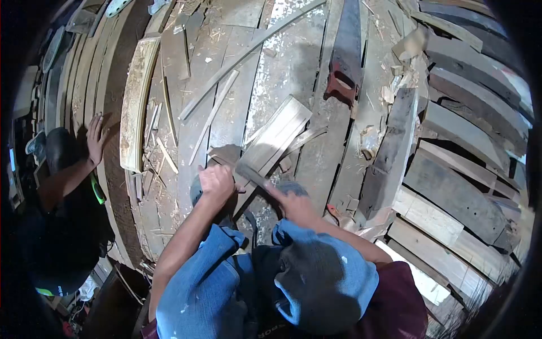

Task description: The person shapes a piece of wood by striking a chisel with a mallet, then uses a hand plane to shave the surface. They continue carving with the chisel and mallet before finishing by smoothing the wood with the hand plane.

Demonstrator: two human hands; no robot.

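A pale, squared wooden block [276, 137] lies at a slant in front of me, its near end between my hands. My left hand [217, 181] is closed in a fist beside that near end; what its fingers grip is hidden. My right hand [292, 204] is closed, with the index finger stretched along a flat, grey, blade-like tool [252, 174]. The tool crosses the near end of the block, and its far tip comes close to my left hand. A thin curved offcut [305, 138] lies against the block's right side.
A handsaw [341, 73] with a red-brown handle lies ahead on the planks. Long wood strips [226, 85] and shavings are scattered about. Stacked timbers [457, 192] line the right side. At left, another person's hand [96, 140] rests by a thick beam [116, 101].
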